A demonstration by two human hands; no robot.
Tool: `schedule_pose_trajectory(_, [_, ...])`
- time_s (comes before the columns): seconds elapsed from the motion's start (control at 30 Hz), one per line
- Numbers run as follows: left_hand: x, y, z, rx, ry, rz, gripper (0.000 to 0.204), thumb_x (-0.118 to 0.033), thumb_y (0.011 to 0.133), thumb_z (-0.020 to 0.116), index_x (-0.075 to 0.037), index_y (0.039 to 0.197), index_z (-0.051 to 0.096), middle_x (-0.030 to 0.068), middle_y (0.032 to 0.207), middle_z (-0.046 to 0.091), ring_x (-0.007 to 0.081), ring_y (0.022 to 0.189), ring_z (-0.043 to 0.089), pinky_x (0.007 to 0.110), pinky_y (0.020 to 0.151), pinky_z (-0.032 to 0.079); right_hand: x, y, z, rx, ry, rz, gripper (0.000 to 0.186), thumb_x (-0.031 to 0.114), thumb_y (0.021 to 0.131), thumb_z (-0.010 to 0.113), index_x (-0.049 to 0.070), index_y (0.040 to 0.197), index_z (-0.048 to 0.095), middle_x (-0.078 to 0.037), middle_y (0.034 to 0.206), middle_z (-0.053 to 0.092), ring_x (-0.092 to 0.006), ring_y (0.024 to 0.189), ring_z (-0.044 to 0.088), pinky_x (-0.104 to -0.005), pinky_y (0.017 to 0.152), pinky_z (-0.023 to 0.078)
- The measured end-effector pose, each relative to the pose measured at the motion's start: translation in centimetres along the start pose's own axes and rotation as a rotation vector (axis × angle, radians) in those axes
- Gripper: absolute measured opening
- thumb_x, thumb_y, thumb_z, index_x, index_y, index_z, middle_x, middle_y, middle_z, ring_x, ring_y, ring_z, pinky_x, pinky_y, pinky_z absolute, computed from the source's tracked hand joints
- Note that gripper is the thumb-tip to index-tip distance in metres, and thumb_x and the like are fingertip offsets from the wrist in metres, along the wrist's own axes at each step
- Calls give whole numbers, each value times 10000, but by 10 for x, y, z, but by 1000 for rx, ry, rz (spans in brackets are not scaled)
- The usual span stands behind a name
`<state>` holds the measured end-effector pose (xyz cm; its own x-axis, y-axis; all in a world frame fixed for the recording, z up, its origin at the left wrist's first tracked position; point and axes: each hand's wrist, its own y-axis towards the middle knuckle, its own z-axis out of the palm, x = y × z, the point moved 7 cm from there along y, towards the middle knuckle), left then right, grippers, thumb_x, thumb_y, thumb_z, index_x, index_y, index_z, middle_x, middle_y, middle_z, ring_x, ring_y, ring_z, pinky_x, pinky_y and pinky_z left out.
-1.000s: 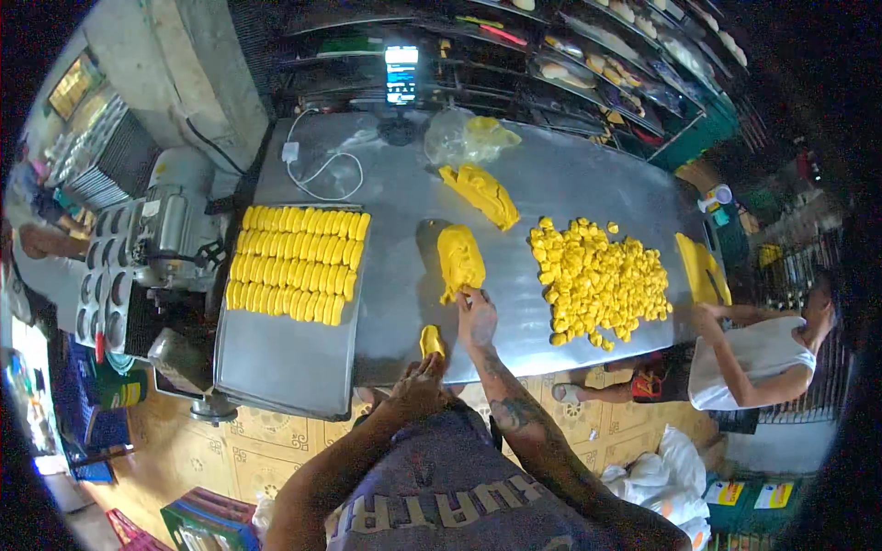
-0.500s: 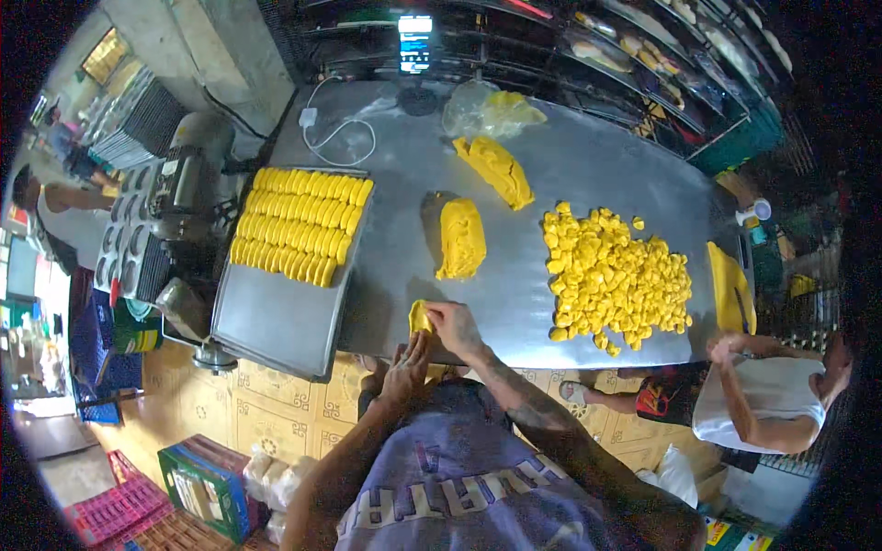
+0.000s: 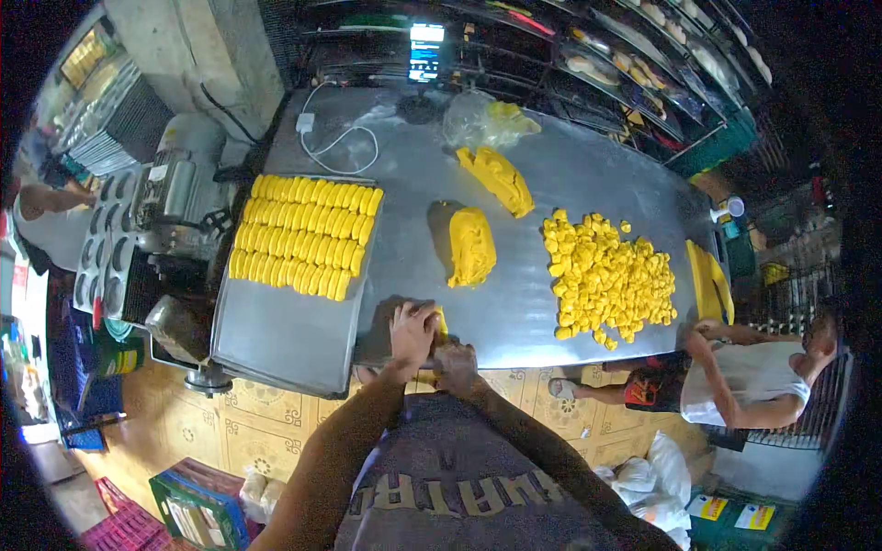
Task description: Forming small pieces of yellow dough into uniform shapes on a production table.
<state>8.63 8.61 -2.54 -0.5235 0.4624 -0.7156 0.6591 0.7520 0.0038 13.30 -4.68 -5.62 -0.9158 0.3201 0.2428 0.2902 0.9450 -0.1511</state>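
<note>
At the table's near edge, a small piece of yellow dough (image 3: pixel 442 321) shows between my hands, mostly covered by them. My left hand (image 3: pixel 413 334) curls over its left side, fingers bent onto it. Closed, my right hand (image 3: pixel 456 362) presses against its near end; the fingertips are partly hidden. Beyond them lies a thick lump of dough (image 3: pixel 472 248), with a longer slab of dough (image 3: pixel 497 181) farther back. On the right spreads a heap of small dough pieces (image 3: pixel 608 280). Left of my hands, a metal tray (image 3: pixel 283 335) carries rows of finger-shaped dough pieces (image 3: pixel 308 234).
A motor-driven machine (image 3: pixel 190 170) and moulded baking pans (image 3: pixel 108 243) stand left of the tray. A white cable (image 3: pixel 372 147), a plastic bag (image 3: pixel 464 119) and a lit phone (image 3: pixel 425 53) are at the back. On the right, another person's hands (image 3: pixel 700 342) are beside a yellow dough sheet (image 3: pixel 705 285).
My left hand has risen from the near side of the dough piece to over its left. My right hand has come down toward the table edge. The view has shifted slightly.
</note>
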Motion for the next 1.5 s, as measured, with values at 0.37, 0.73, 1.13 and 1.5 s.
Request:
schedule_pose_trajectory(0.37, [4, -2, -12, -148, -83, 217, 156, -125, 848, 728, -97, 1000, 741, 150, 1002, 720, 392, 1064, 628, 477, 954, 498, -46, 58, -75, -375, 521, 63, 176, 56, 907, 661, 54, 1062, 744, -225, 1010, 690, -412, 1026, 651, -498, 879, 522])
schedule_pose_trajectory(0.73, [26, 3, 3, -238, -386, 79, 141, -183, 858, 712, -98, 968, 733, 128, 1000, 717, 390, 962, 638, 482, 850, 510, -57, 65, -52, -71, 485, 52, 473, 36, 822, 647, 75, 1293, 672, -189, 1294, 651, -388, 1226, 613, -470, 1010, 528])
schedule_pose_trajectory(1.13, [23, -4, 8, 44, 102, 260, 156, -234, 836, 715, -212, 987, 743, 89, 1106, 682, 394, 1116, 578, 540, 858, 498, -37, 47, -68, -115, 395, -36, 445, -38, 773, 609, 45, 1206, 664, -143, 1221, 591, -371, 1188, 590, -474, 958, 530])
schedule_pose_trajectory(1.5, [16, -16, 9, 28, 120, 286, 202, -265, 829, 739, -187, 1015, 735, 101, 1138, 670, 394, 1098, 602, 550, 907, 495, -34, 39, -62, -84, 373, 40, 405, -30, 776, 612, 36, 1172, 672, -144, 1208, 604, -385, 1157, 574, -467, 967, 523])
